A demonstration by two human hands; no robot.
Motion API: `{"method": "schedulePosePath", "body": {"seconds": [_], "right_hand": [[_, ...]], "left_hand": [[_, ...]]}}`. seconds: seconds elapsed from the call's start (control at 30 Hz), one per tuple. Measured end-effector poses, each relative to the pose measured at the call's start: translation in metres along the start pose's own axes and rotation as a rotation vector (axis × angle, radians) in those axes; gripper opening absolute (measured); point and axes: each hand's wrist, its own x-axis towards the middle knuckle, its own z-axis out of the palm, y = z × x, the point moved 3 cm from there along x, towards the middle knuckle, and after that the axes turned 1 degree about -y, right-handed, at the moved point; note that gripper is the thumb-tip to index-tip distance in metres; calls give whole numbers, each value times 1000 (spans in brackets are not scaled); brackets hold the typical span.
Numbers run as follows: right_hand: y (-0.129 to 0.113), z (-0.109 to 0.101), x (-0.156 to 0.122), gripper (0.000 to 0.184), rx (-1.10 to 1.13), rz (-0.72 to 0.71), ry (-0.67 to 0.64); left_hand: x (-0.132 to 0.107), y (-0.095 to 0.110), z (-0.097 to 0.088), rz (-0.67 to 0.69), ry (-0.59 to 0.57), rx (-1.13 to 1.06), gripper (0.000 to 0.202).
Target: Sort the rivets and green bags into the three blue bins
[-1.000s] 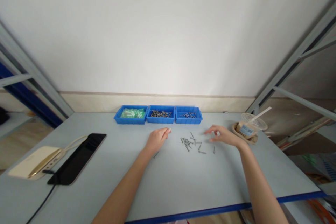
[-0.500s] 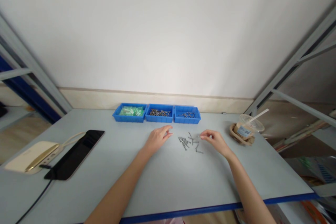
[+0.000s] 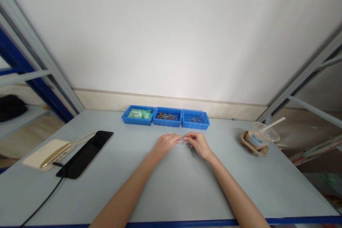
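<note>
Over the screws (image 3: 191, 149), left hand (image 3: 165, 145) and right hand (image 3: 198, 144) have met, pinching something small (image 3: 182, 139).

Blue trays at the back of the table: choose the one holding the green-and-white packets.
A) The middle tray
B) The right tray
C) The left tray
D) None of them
C. The left blue tray holds the green-and-white packets; the middle tray and right tray hold metal fasteners.
</note>
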Motion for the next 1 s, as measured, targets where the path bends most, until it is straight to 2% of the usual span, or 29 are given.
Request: {"method": "schedulePosePath", "body": {"seconds": [0.13, 0.33, 0.47, 0.63, 0.77, 0.87, 1.0], "right_hand": [[-6, -2, -8, 19, -84, -126, -5], [-11, -1, -13, 21, -383, -316, 38], [-11, 2, -13, 23, -429, -328, 21], [-13, 4, -17, 18, -483, -343, 17], [-18, 4, -19, 17, -490, -360, 30], [-20, -6, -10, 19, -445, -361, 71], [-21, -37, 20, 25, -432, -287, 185]], "left_hand": [[1, 2, 1, -56, -13, -35, 22], [2, 3, 1, -92, -31, -62, 26], [2, 3, 1, -98, -27, -57, 27], [3, 5, 2, -148, -69, -25, 31], [4, 2, -1, -187, -56, -33, 37], [2, -3, -5, -222, -30, -33, 48], [1, -8, -8, -274, 8, -102, 56]]}}
